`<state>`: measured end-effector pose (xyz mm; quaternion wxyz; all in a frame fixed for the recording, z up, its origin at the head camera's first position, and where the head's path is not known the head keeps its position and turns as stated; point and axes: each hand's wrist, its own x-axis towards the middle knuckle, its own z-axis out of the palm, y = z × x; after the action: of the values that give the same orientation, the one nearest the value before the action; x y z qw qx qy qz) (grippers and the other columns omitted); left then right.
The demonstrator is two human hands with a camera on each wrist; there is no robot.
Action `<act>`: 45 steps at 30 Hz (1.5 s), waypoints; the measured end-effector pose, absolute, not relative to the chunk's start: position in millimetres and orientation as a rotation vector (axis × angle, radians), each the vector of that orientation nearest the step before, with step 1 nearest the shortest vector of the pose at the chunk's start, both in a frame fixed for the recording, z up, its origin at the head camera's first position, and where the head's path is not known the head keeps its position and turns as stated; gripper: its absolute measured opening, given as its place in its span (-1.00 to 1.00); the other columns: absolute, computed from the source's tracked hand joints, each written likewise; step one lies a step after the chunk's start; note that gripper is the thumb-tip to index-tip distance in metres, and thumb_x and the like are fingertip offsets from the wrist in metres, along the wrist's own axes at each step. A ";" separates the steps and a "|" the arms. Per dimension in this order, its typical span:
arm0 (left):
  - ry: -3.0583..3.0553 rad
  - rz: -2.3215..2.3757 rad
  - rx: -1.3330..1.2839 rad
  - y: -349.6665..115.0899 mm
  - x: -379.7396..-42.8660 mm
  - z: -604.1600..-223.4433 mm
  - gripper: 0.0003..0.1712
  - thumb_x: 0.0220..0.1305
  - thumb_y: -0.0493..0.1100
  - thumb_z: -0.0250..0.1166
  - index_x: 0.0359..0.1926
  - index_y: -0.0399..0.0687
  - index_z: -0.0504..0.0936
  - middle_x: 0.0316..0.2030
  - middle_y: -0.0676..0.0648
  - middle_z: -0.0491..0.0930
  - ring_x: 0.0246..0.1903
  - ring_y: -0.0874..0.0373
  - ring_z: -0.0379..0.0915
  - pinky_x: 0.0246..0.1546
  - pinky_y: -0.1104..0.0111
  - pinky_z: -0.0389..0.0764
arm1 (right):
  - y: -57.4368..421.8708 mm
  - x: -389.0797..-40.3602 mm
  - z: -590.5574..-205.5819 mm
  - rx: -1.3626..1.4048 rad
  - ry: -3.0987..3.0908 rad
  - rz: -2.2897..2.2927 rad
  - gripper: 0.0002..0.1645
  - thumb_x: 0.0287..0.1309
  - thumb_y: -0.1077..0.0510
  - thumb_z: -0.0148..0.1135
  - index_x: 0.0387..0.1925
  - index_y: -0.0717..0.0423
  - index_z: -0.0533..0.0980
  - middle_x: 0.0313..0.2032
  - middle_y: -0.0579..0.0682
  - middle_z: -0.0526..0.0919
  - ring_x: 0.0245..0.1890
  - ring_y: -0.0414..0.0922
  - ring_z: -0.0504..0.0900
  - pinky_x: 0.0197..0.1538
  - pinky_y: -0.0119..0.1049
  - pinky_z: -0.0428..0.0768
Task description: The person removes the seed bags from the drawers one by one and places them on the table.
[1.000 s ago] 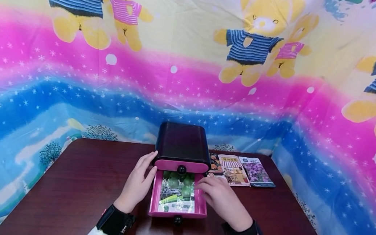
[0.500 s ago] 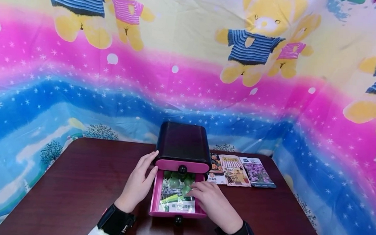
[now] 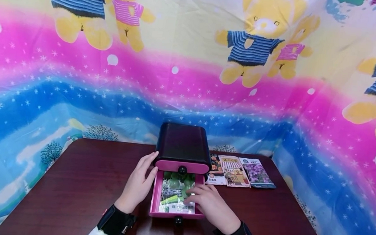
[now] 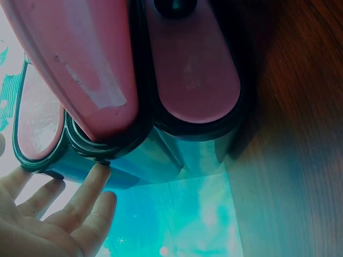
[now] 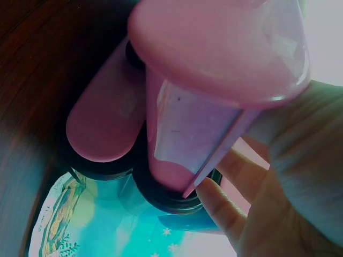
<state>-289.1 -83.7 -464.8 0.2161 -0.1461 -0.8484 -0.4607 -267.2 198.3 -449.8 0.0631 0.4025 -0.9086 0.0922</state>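
Observation:
A small black drawer case (image 3: 182, 142) with pink drawer fronts stands at the table's far middle. One drawer (image 3: 155, 199), below the top one, is pulled out toward me. Inside it lies a flat, glossy packet (image 3: 176, 207) printed with green round fruit. My left hand (image 3: 137, 188) rests its straight fingertips against the case's left side; the left wrist view shows these fingers (image 4: 88, 198) beneath the black rim. My right hand (image 3: 214, 206) reaches over the drawer's right wall, its loosely bent fingertips at the packet. In the right wrist view, two fingers (image 5: 222, 206) are outside the drawer wall.
Three printed packets lie flat to the right of the case: one with orange flowers (image 3: 215, 165), one with a striped awning (image 3: 234, 171), and one with purple flowers (image 3: 257, 173). A bear-patterned cloth (image 3: 177, 87) hangs behind the dark wooden table (image 3: 88, 183).
My right hand has moved left and slightly toward me, from the drawer's right edge to over the packet. The left hand and the drawer have stayed put.

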 end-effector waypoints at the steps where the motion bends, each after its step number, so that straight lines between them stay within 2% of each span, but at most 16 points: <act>1: -2.352 -1.277 -0.405 -83.8 -289.0 -465.0 -0.39 0.55 -0.09 0.15 0.54 0.22 0.29 0.45 -0.07 0.32 0.28 -0.04 0.46 0.20 0.00 0.55 | 198.7 -267.1 -450.2 1.226 -2.734 0.281 -0.54 0.21 0.32 0.38 -0.05 -0.34 0.72 0.09 -0.23 0.68 0.18 -0.16 0.56 0.22 0.04 0.47; 5: -2.353 -1.275 -0.407 -84.1 -288.9 -465.5 -0.39 0.55 -0.09 0.15 0.54 0.23 0.29 0.45 -0.05 0.32 0.30 -0.04 0.44 0.22 -0.01 0.54 | 200.5 -266.4 -450.2 1.254 -2.713 0.326 -0.63 0.23 0.23 0.39 -0.05 -0.31 0.73 0.06 -0.23 0.70 0.16 -0.16 0.58 0.22 0.04 0.46; 12: -2.354 -1.270 -0.407 -84.5 -289.5 -465.5 -0.39 0.55 -0.08 0.15 0.54 0.21 0.29 0.45 -0.04 0.32 0.32 -0.04 0.42 0.24 -0.02 0.52 | 201.1 -266.6 -445.3 1.234 -2.727 0.346 -0.65 0.41 0.16 0.21 0.03 -0.36 0.70 0.12 -0.27 0.68 0.22 -0.19 0.56 0.27 0.05 0.43; 16: -2.351 -1.270 -0.410 -84.5 -289.2 -465.1 -0.39 0.55 -0.09 0.15 0.54 0.20 0.29 0.45 -0.05 0.32 0.34 -0.05 0.40 0.24 -0.02 0.52 | 201.7 -266.9 -442.1 1.186 -2.617 0.328 -0.69 0.38 0.17 0.26 0.01 -0.31 0.70 0.08 -0.28 0.68 0.19 -0.23 0.57 0.25 0.00 0.48; 22: -2.344 -1.260 -0.409 -84.0 -289.1 -464.3 -0.40 0.55 -0.10 0.16 0.53 0.19 0.31 0.44 -0.05 0.33 0.32 -0.04 0.42 0.23 -0.02 0.52 | 202.9 -265.3 -434.3 1.133 -2.383 0.388 -0.73 0.34 0.17 0.31 -0.01 -0.25 0.68 0.03 -0.28 0.68 0.12 -0.26 0.60 0.27 0.11 0.50; 25: -2.343 -1.263 -0.407 -83.9 -289.1 -464.1 -0.40 0.54 -0.10 0.16 0.53 0.19 0.31 0.43 -0.05 0.33 0.30 -0.04 0.44 0.23 -0.01 0.53 | 202.8 -264.9 -431.0 1.147 -2.245 0.460 -0.78 0.40 0.16 0.21 -0.06 -0.20 0.68 -0.03 -0.28 0.69 0.05 -0.26 0.63 0.16 -0.04 0.54; 29: -2.338 -1.263 -0.410 -84.1 -289.4 -464.8 -0.40 0.54 -0.09 0.17 0.53 0.19 0.32 0.43 -0.06 0.34 0.29 -0.03 0.45 0.22 0.00 0.53 | 203.7 -263.0 -426.2 1.133 -2.116 0.588 -0.75 0.42 0.16 0.10 -0.12 -0.16 0.68 -0.09 -0.25 0.71 -0.04 -0.25 0.65 0.13 -0.23 0.46; 37: -2.323 -1.251 -0.424 -84.6 -289.6 -466.3 -0.40 0.54 -0.10 0.16 0.53 0.18 0.32 0.43 -0.08 0.34 0.35 -0.05 0.38 0.24 -0.05 0.50 | 209.2 -255.5 -410.4 0.997 -1.931 0.806 -0.72 0.53 0.01 0.06 -0.14 -0.02 0.67 -0.18 -0.10 0.73 -0.15 -0.11 0.66 0.10 -0.36 0.49; 45: -2.327 -1.249 -0.418 -84.4 -289.9 -466.0 -0.40 0.54 -0.10 0.16 0.52 0.19 0.32 0.43 -0.04 0.33 0.34 -0.04 0.40 0.23 -0.03 0.52 | 225.9 -251.6 -393.2 0.866 -1.859 0.868 -0.71 0.50 0.04 0.13 -0.17 0.12 0.69 -0.23 0.02 0.74 -0.14 -0.08 0.65 0.15 -0.48 0.47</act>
<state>-289.9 -84.4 -466.0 0.2316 -0.1521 -0.8466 -0.4544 -251.6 225.9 -393.2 0.4417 0.3490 -0.7489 0.3497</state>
